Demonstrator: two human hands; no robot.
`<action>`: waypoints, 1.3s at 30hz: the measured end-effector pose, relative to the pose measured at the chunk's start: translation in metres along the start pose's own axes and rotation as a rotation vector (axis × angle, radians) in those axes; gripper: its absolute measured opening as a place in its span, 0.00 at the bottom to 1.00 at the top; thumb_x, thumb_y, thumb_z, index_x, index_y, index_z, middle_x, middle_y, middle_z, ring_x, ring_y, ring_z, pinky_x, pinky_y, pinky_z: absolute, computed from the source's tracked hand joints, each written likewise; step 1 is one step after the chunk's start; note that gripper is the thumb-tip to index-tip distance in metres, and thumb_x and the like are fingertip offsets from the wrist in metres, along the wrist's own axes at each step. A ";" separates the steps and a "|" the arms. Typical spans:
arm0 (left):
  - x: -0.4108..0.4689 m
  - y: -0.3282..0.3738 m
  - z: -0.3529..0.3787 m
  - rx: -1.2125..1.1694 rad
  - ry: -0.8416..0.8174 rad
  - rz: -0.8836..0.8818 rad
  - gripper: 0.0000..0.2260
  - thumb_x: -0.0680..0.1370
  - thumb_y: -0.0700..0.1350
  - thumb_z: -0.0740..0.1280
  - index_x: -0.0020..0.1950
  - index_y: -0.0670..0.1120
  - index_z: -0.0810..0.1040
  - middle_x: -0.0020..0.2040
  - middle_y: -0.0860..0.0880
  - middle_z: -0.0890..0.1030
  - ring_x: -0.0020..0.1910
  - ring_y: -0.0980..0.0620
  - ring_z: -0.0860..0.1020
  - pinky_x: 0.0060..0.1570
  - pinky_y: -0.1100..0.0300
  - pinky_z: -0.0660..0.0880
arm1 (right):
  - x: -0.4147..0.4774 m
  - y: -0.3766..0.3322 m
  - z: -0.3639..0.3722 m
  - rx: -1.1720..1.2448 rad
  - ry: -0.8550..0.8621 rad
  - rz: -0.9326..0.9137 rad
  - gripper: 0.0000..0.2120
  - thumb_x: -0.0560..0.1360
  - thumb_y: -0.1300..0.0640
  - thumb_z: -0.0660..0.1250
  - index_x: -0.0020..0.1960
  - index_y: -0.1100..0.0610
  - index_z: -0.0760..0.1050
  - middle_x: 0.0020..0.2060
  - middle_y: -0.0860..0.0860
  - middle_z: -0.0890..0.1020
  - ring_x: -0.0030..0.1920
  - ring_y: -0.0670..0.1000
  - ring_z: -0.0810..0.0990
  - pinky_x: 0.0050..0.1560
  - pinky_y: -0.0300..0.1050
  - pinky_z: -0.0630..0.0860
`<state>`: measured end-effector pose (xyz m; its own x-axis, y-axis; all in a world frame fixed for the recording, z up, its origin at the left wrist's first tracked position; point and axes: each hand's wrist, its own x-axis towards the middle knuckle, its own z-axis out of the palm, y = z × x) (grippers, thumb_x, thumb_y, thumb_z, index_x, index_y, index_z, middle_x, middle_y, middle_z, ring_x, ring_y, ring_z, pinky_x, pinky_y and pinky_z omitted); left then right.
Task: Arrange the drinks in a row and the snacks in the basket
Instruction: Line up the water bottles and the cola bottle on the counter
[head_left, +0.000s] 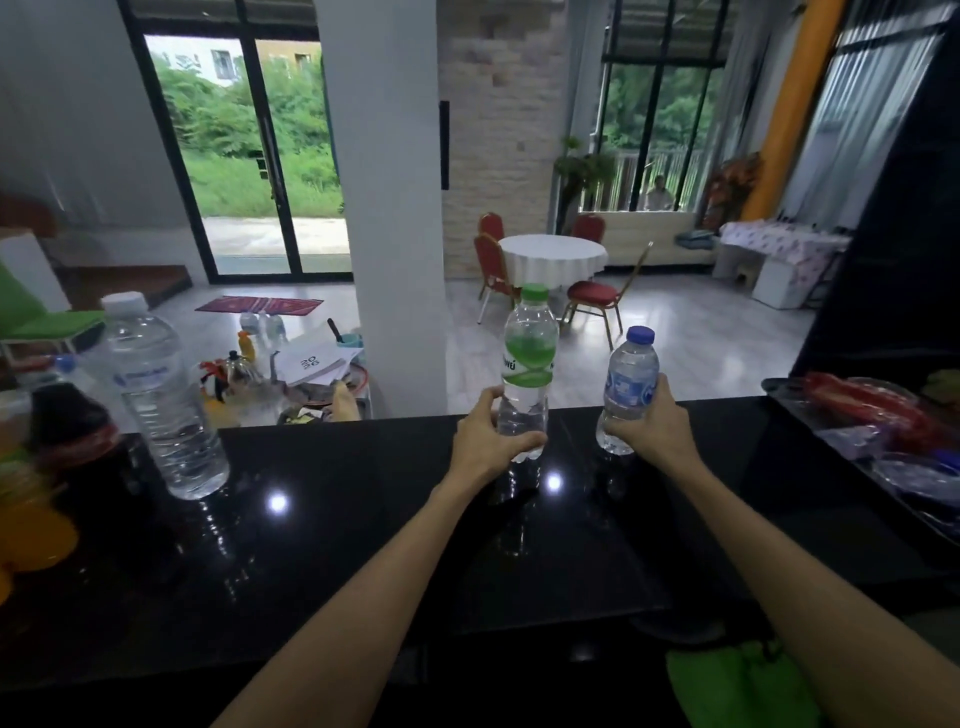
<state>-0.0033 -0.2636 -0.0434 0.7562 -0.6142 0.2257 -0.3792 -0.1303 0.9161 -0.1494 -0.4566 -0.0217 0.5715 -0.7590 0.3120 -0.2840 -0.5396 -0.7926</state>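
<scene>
A: The glossy black counter (363, 545) drops away just behind the drinks. The big clear bottle (161, 400) stands far left, near that edge.

B: A nudge could send it over. The person's left hand (491, 436) curls round the green-capped bottle (527, 364) low down, so it might tip.

A: The right hand (657, 426) wraps round the smaller blue-capped bottle (628, 384) just to its right. Brought together carelessly, they could knock.

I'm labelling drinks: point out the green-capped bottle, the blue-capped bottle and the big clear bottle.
green-capped bottle (527, 364): head view, green label.
blue-capped bottle (623, 387): head view, blue label.
big clear bottle (156, 410): head view, ribbed body.
</scene>
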 end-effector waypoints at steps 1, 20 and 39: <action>0.007 0.005 0.017 0.005 -0.004 0.009 0.33 0.62 0.52 0.82 0.64 0.54 0.72 0.48 0.57 0.83 0.45 0.59 0.83 0.55 0.51 0.80 | 0.009 0.009 -0.006 0.004 0.014 0.009 0.29 0.62 0.57 0.79 0.56 0.50 0.67 0.44 0.47 0.79 0.41 0.47 0.78 0.38 0.38 0.69; 0.062 0.014 0.119 -0.036 -0.074 0.129 0.42 0.66 0.53 0.81 0.74 0.53 0.63 0.57 0.55 0.81 0.51 0.63 0.80 0.51 0.67 0.78 | 0.052 0.061 -0.001 0.138 0.035 -0.074 0.30 0.62 0.53 0.77 0.58 0.50 0.66 0.47 0.47 0.80 0.43 0.42 0.81 0.36 0.31 0.76; 0.063 0.010 0.125 0.155 -0.041 0.079 0.34 0.66 0.52 0.79 0.68 0.46 0.70 0.57 0.49 0.82 0.50 0.55 0.80 0.49 0.63 0.77 | 0.045 0.062 -0.005 0.180 0.082 0.029 0.33 0.58 0.43 0.80 0.56 0.50 0.69 0.43 0.39 0.78 0.41 0.34 0.77 0.32 0.25 0.69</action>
<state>-0.0264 -0.4010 -0.0614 0.6997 -0.6581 0.2780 -0.5166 -0.1973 0.8331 -0.1446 -0.5258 -0.0541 0.4981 -0.8046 0.3232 -0.1534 -0.4486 -0.8805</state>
